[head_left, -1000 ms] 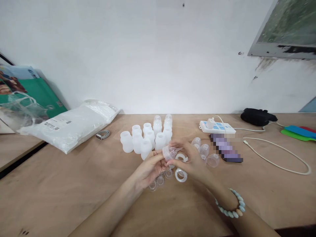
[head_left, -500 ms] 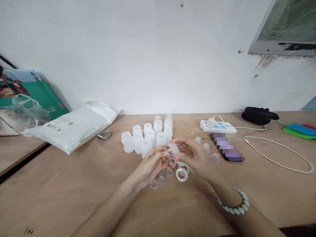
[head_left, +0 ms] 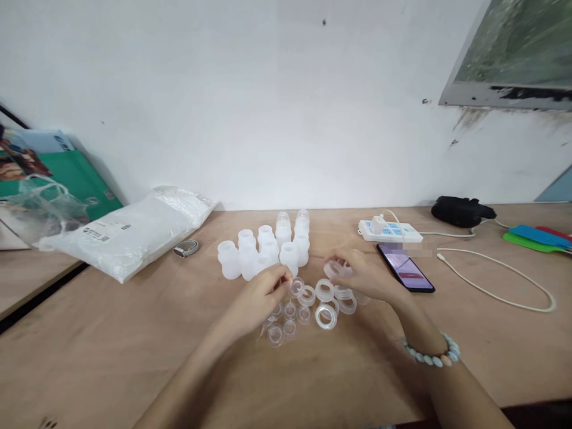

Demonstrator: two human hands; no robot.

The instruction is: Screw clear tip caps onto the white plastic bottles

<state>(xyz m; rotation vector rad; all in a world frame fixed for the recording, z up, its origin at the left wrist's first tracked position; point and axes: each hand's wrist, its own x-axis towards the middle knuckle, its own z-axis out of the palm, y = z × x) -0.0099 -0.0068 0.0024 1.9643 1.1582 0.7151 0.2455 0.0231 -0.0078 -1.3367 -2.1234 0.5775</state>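
My left hand (head_left: 263, 295) is closed, its thumb and fingers pinching a small clear disc-shaped piece (head_left: 297, 287) by its edge. My right hand (head_left: 357, 271) has its fingers on a translucent ring (head_left: 333, 269), above the other rings. Several more rings, among them a shinier one (head_left: 326, 316), lie on the table between and below the hands. Small clear round pieces (head_left: 276, 335) are grouped nearer to me. Behind my left hand stand several white frosted bottles (head_left: 229, 260); two at the back carry clear domed tops (head_left: 283, 219).
A white plastic package (head_left: 134, 229) and a coiled watch-like band (head_left: 185, 248) are on the left. To the right are a phone (head_left: 406, 268), a power strip (head_left: 390, 230), a looped cable (head_left: 504, 256), a black case (head_left: 463, 211) and coloured flat pieces (head_left: 540, 237). A wall rises behind.
My hands have moved apart. The right hand has gone back and to the right with a ring, while the left has drawn slightly left with the clear piece. The view has shifted slightly.
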